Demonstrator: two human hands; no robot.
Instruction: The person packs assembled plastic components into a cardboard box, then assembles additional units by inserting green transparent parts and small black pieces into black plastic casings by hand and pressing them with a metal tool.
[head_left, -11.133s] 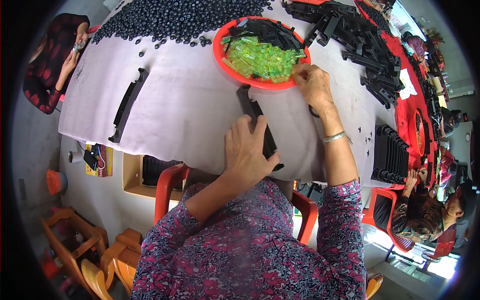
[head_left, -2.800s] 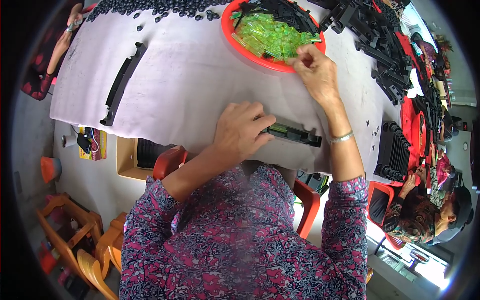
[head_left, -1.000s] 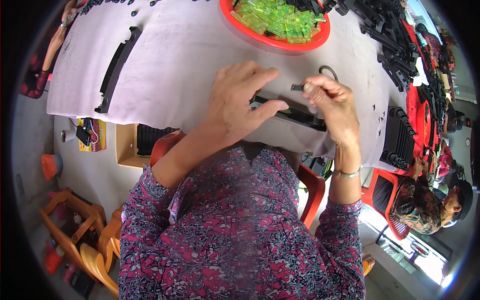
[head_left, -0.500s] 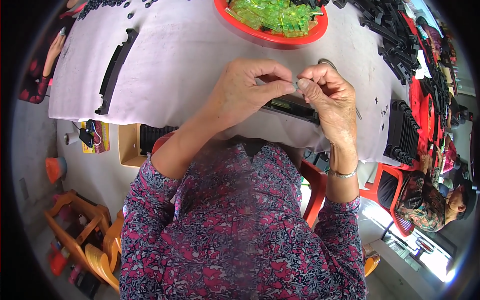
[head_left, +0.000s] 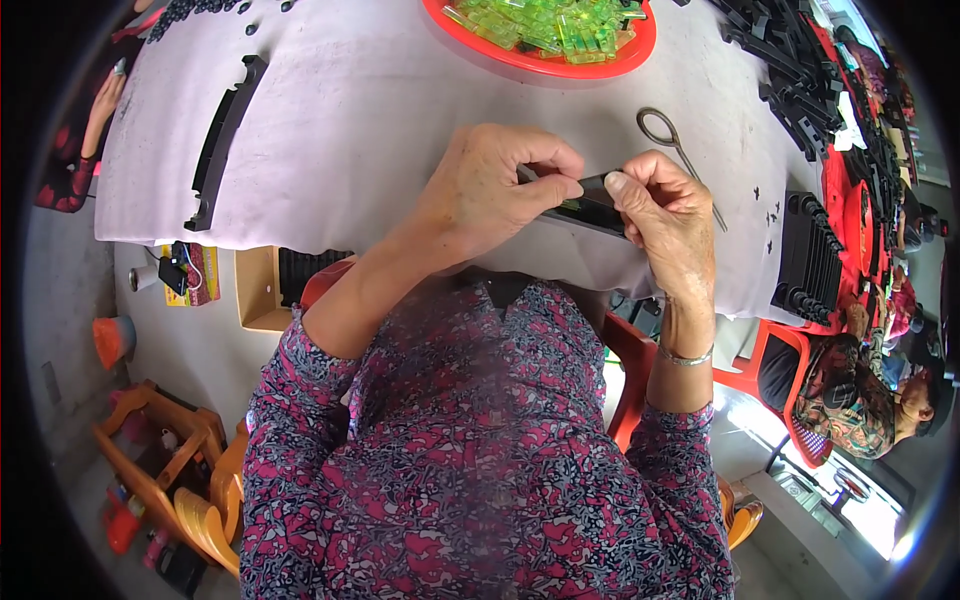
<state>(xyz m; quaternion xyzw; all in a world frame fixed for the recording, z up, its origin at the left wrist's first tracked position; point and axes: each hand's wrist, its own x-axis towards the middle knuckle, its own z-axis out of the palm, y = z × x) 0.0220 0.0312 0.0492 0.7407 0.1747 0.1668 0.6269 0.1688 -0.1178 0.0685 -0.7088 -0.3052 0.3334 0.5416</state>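
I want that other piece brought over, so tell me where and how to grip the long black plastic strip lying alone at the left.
Probably pinch the long black plastic strip across its middle, coming from above and closing on both long sides. It is narrow, notched near its ends, and lies apart from other things on the pale tablecloth.

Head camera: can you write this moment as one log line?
Right hand: pinching small dark piece | Left hand: at its other end | Long black part: beneath hands | Looped tool: beside right hand
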